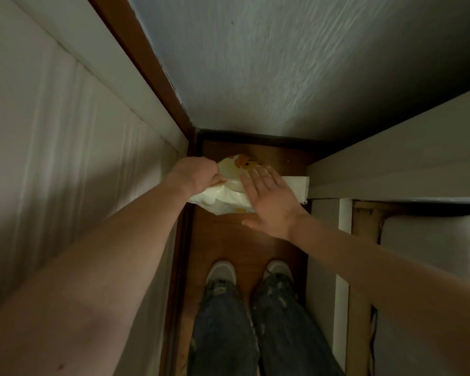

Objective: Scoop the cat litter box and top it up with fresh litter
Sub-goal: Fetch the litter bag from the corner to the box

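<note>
Litter bag, pale cream crinkled plastic with an orange cartoon print point(229, 185), low in a narrow gap at 12 o'clock from the feet, over brown wood-look floor point(244, 240). Left hand point(198, 175) at the bag's 9 o'clock edge, fingers curled and pinching a fold of plastic. Right hand point(269, 199) laid flat across the bag's 3 o'clock side, fingers straight and spread, thumb out toward 6 o'clock, gripping nothing. Bag bottom hidden; resting or lifted, cannot tell. White panelled surface point(65, 131) along 9 o'clock. Pale textured wall point(282, 63) at 12 o'clock. White ledge point(391, 164) at 3 o'clock, just beside the bag. Grey-toed shoes point(220, 270) and dark splattered jeans point(223, 335) at 6 o'clock.
</note>
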`<state>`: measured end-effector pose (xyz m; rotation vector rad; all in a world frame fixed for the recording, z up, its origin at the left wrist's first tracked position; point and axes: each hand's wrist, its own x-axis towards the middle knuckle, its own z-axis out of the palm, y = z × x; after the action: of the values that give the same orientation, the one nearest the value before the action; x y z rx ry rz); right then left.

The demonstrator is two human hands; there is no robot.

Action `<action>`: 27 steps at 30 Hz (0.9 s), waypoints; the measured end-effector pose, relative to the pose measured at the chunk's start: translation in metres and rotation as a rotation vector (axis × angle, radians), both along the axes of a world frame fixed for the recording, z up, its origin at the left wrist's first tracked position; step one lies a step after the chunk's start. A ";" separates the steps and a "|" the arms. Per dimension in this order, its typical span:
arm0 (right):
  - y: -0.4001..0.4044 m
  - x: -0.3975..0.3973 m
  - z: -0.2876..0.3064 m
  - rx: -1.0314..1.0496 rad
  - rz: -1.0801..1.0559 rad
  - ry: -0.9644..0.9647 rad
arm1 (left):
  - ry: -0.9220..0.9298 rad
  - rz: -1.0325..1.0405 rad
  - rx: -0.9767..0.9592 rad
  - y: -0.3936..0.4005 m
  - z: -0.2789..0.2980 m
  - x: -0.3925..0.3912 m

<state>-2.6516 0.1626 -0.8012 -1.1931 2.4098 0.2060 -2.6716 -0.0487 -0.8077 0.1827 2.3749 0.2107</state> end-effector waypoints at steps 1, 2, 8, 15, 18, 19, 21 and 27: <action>-0.003 0.002 -0.006 0.039 0.005 0.009 | 0.002 -0.011 -0.004 0.000 0.001 0.000; -0.006 0.000 -0.012 0.049 -0.015 0.018 | 0.009 -0.019 -0.008 0.001 0.002 0.001; -0.008 -0.014 -0.032 0.017 -0.145 0.013 | 0.450 -0.158 -0.071 0.020 0.023 0.021; -0.010 -0.018 -0.033 0.080 -0.110 -0.015 | 0.287 -0.287 -0.223 0.027 -0.008 0.051; -0.008 -0.013 -0.047 0.044 -0.063 0.046 | 0.238 -0.167 -0.211 0.024 -0.027 0.039; -0.007 -0.011 -0.050 0.026 -0.056 0.044 | 0.227 -0.151 -0.206 0.024 -0.032 0.036; -0.005 -0.012 -0.055 -0.038 -0.048 0.051 | 0.208 -0.203 -0.216 0.023 -0.040 0.036; 0.003 -0.019 -0.056 -0.059 0.011 0.024 | 0.240 -0.363 -0.222 0.026 -0.050 0.038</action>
<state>-2.6702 0.1656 -0.8575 -1.2367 2.4464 0.1549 -2.6338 -0.0222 -0.8576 0.5521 2.5260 -0.2593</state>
